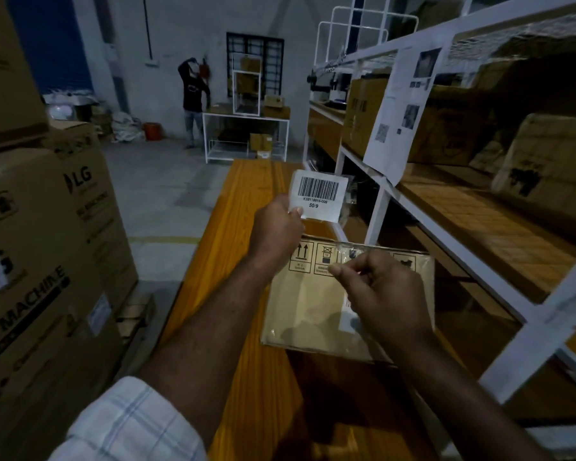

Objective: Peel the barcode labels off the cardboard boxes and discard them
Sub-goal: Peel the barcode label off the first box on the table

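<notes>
Left hand (276, 227) pinches white paper barcode label (318, 194), peeled free, at its 1 o'clock. Right hand (379, 287), fingers curled, pinches clear film strip (348, 251) over flat brown cardboard box (308, 301), 6 o'clock of label, on orange wooden table (246, 377).

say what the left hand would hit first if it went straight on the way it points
The left hand, pinching the label, points forward and slightly right above the table. Probably the rack post comes first, but depth is unclear.
</notes>
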`<state>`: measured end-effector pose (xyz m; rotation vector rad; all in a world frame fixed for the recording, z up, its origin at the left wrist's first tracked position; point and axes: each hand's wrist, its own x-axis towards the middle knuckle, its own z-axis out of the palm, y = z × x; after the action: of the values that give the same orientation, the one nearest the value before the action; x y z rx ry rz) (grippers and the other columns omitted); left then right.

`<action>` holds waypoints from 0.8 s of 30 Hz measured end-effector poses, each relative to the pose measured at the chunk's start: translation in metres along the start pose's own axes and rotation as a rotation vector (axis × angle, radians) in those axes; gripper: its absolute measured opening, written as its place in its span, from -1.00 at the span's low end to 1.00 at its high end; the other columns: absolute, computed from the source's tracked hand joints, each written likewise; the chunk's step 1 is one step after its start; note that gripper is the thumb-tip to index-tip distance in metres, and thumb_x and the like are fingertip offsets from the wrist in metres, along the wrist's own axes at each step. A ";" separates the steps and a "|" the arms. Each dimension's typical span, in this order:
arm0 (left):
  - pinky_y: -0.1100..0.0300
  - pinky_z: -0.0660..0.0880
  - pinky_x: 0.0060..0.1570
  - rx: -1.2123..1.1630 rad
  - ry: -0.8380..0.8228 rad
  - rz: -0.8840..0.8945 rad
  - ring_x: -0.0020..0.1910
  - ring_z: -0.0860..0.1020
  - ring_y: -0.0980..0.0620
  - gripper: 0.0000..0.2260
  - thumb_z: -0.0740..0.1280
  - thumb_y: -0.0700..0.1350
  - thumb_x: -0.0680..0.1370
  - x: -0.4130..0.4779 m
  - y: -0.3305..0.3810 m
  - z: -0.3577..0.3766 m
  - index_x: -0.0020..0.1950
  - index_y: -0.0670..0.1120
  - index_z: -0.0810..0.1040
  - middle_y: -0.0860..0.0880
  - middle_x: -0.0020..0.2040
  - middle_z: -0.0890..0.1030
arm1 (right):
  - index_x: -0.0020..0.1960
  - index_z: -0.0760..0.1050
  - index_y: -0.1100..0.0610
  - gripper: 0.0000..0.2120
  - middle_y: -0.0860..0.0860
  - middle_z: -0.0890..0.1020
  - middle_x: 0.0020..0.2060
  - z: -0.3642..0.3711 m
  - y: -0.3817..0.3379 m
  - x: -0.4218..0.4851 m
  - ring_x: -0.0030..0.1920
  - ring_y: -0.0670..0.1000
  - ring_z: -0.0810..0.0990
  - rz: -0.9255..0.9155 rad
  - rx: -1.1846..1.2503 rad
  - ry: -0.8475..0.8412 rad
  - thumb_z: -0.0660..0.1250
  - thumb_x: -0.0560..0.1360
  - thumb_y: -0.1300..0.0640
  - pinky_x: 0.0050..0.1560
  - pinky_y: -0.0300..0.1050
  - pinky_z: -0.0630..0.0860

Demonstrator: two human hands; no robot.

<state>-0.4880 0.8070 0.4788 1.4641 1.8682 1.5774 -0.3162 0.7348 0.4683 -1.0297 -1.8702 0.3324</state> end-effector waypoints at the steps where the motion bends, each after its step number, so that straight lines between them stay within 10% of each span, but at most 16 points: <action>1: 0.46 0.32 -0.56 0.006 -0.001 0.000 -0.23 0.57 0.18 -0.83 0.23 -0.05 0.66 0.000 -0.001 0.000 0.23 -0.04 0.50 -0.01 -0.02 0.64 | -0.13 0.54 -0.01 -0.92 -0.16 0.60 -0.28 0.002 0.003 0.001 -0.24 -0.20 0.58 -0.043 -0.041 -0.035 0.38 0.49 0.00 -0.30 -0.17 0.53; 4: 0.44 0.33 -0.49 0.008 0.004 0.009 -0.16 0.58 0.15 -0.82 0.23 -0.06 0.66 0.001 -0.002 0.000 0.24 -0.04 0.50 -0.02 0.01 0.65 | 0.18 0.51 0.00 -0.74 -0.04 0.45 0.32 0.018 0.021 0.001 0.34 -0.05 0.41 -0.212 -0.340 -0.103 0.35 0.51 0.19 0.22 -0.02 0.50; 7: 0.37 0.36 -0.43 0.000 0.010 0.019 -0.09 0.62 0.06 -0.83 0.24 -0.07 0.66 0.002 -0.004 0.001 0.22 -0.06 0.51 -0.04 0.01 0.66 | 0.51 0.20 0.06 -0.47 0.12 0.06 0.57 0.036 0.030 0.000 0.57 0.11 -0.04 -0.267 -0.658 -0.156 0.14 0.60 -0.09 0.50 0.24 0.08; 14: 0.35 0.36 -0.40 0.023 0.023 0.033 -0.05 0.63 0.03 -0.83 0.24 -0.07 0.66 0.008 -0.007 0.004 0.22 -0.06 0.51 -0.03 0.02 0.66 | 0.53 0.08 -0.03 -0.05 0.04 0.23 0.50 0.042 0.017 0.032 0.52 0.14 0.09 -0.002 -0.779 -0.147 -0.04 0.32 -0.59 0.44 0.43 -0.16; 20: 0.35 0.38 -0.38 -0.015 0.051 0.026 -0.03 0.63 0.02 -0.81 0.24 -0.08 0.66 0.011 -0.010 0.004 0.24 -0.07 0.52 -0.04 0.03 0.66 | 0.56 -0.30 -0.05 0.28 0.14 -0.06 0.56 0.040 0.017 0.020 0.55 0.22 -0.22 -0.105 -0.858 -0.349 0.06 0.08 -0.70 0.35 0.50 -0.29; 24: 0.35 0.39 -0.37 -0.003 0.056 0.024 -0.05 0.63 0.03 -0.84 0.25 -0.09 0.65 0.010 -0.016 0.007 0.20 -0.07 0.53 -0.02 0.01 0.66 | 0.54 0.02 -0.04 0.17 0.12 0.27 0.42 0.047 0.022 0.020 0.45 0.20 0.19 -0.135 -0.851 -0.270 0.16 0.11 -0.65 0.36 0.47 -0.14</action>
<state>-0.4957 0.8212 0.4664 1.4603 1.8852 1.6475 -0.3479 0.7725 0.4427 -1.4408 -2.3758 -0.4802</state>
